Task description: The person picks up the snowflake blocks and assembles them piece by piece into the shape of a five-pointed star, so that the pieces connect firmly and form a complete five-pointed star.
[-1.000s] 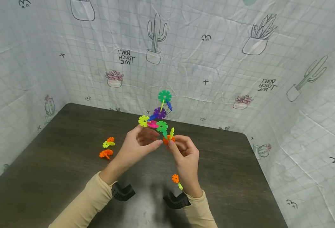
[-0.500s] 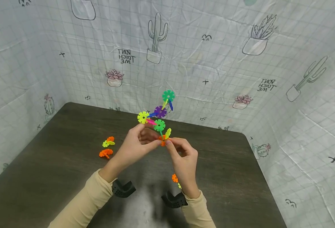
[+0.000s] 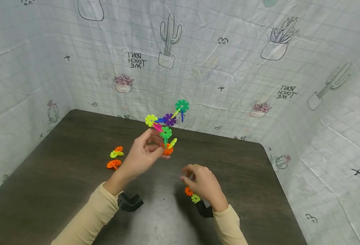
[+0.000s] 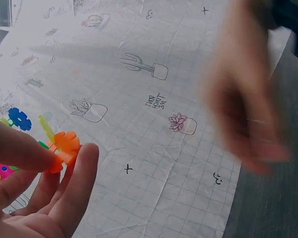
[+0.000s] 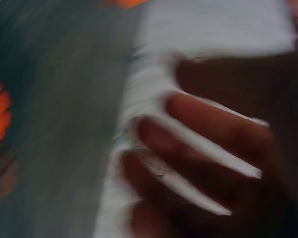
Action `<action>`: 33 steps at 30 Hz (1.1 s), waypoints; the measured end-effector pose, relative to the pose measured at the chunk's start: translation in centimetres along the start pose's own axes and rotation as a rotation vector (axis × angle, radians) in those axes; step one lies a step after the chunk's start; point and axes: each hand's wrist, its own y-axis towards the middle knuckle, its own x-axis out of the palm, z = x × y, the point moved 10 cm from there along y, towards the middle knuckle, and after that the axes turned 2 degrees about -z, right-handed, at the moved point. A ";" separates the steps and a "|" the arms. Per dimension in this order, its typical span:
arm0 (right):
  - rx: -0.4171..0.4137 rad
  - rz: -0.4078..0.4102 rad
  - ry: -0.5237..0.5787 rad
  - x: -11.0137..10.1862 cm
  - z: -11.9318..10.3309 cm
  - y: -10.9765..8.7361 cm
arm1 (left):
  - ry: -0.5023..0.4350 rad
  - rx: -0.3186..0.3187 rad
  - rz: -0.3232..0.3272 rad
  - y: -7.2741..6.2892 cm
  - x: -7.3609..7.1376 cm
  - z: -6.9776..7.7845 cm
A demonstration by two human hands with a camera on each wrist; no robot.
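Observation:
My left hand (image 3: 138, 154) holds up a chain of notched plastic snowflake discs, pinching the orange disc (image 3: 168, 149) at its lower end between thumb and fingers. Above that disc, the chain runs through a green disc (image 3: 166, 132), a pink one, a yellow disc (image 3: 151, 120), a purple disc (image 3: 169, 119) and a top green disc (image 3: 182, 105). My right hand (image 3: 205, 182) is apart from the chain, fingers loosely bent, with nothing visible in it. Just below its fingers lie a small orange disc (image 3: 189, 191) and a yellow-green disc (image 3: 195, 198), joined together. In the right wrist view the fingers are blurred.
On the dark table (image 3: 244, 190), left of my left hand, lie an orange-and-yellow disc cluster (image 3: 116, 152) and a joined orange piece (image 3: 114, 164). White cloth (image 3: 198, 75) printed with cacti stands around the back and sides. Each wrist wears a black mount (image 3: 130, 202).
My right hand has let go of the orange disc and moved down and right, toward the loose pair. My left hand keeps hold of the chain and has shifted slightly left.

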 end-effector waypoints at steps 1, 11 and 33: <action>0.034 -0.106 -0.062 1.4 1.1 0.0 | -0.013 0.003 0.002 0.0 -0.1 0.0; 0.085 -0.392 -0.093 6.4 5.3 0.2 | -0.024 0.029 -0.002 -0.1 -0.2 0.5; -0.262 0.459 1.015 -7.9 -3.4 0.8 | 0.025 0.005 -0.042 0.1 1.0 0.7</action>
